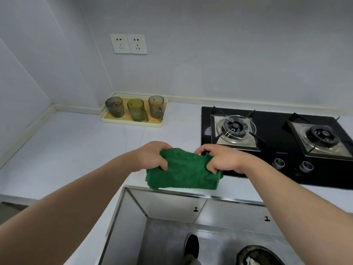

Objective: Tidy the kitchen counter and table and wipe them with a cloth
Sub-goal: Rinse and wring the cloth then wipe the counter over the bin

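- Two hands on the green cloth [183, 173] here: the left hand [152, 156] pinches its left end, thumb and fingers curled into the fabric.
- Opposite, the right hand [221, 159] grips the right end the same way.
- The cloth hangs bunched between them at the front edge of the white counter [76, 146], just beside the black gas hob [267, 119].
- Back by the wall, three tinted cups [135, 109] stand upright on a cream tray [133, 124].

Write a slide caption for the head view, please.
Left hand and right hand grip a green cloth at the counter edge beside the stove.
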A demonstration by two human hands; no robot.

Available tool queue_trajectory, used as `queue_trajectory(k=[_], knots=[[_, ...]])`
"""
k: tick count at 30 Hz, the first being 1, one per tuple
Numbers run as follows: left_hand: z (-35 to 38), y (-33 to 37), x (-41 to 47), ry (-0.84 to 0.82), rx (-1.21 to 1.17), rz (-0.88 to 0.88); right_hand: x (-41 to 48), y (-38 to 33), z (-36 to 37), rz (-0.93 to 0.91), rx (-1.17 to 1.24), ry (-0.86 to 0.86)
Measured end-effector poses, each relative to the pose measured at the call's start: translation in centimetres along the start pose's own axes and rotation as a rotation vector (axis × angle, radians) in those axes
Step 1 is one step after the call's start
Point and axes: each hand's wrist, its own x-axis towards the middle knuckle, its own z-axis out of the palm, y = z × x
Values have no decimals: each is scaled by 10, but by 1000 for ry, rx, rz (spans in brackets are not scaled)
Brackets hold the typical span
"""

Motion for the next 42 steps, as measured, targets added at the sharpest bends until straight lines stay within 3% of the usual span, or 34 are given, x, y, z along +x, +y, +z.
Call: queue_trajectory(k=[5,8,11,14,22,26,32,34,37,40,42], knots=[[-22,17,44,25,88,52,51,-13,-30,53,-118,-312],[-40,24,76,40,247,68,83,-18,-48,13,-161,-241],[-55,31,103,-73,410,41,115,-23,-63,4,-177,-87],[-66,39,126,-174,615,44,142,-28,-75,9,-206,-69],[-90,56,203,-308,676,57,195,-33,-113,121,-187,-81],[-112,80,250,-105,759,152,226,-51,-152,112,-306,102],[-133,101,333,489,977,322,306,-57,-198,-112,-572,667],[-126,87,363,514,1098,322,338,-39,-191,-118,-743,748],[-106,49,405,375,1208,263,374,-8,-166,-62,-920,619],[-91,17,435,257,1173,195,398,14,-143,-49,-931,480],[-90,14,445,268,1100,181,406,15,-138,-68,-851,465]])
